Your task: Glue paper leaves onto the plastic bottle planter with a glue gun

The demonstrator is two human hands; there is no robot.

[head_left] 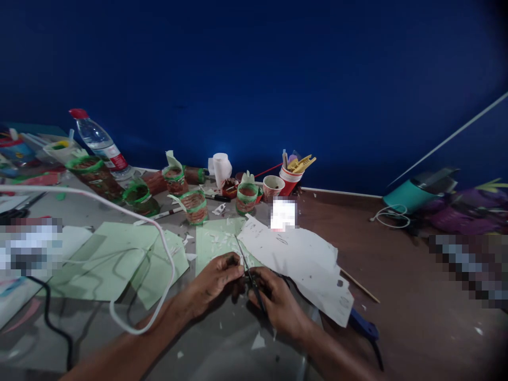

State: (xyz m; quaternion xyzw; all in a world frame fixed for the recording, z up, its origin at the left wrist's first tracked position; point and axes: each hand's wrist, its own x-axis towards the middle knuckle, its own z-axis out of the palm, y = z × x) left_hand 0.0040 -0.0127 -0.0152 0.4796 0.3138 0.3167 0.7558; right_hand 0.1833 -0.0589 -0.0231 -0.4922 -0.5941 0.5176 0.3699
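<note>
My left hand is closed in a pinch on a small piece of white paper, in the lower middle of the head view. Close beside it, my right hand is wrapped round a slim black pointed tool, whose exact kind I cannot make out. The tool's thin tip points up and away, next to the paper piece. Under and beyond both hands lies a light green sheet strewn with white scraps. A large white sheet with small drawn shapes and cut-outs lies beside my right hand.
Several brown jars with green rims, such as one jar, stand along the back. A tilted water bottle is at the left, a red cup with wooden tools behind. A white cable arcs over my left forearm; a stick lies right.
</note>
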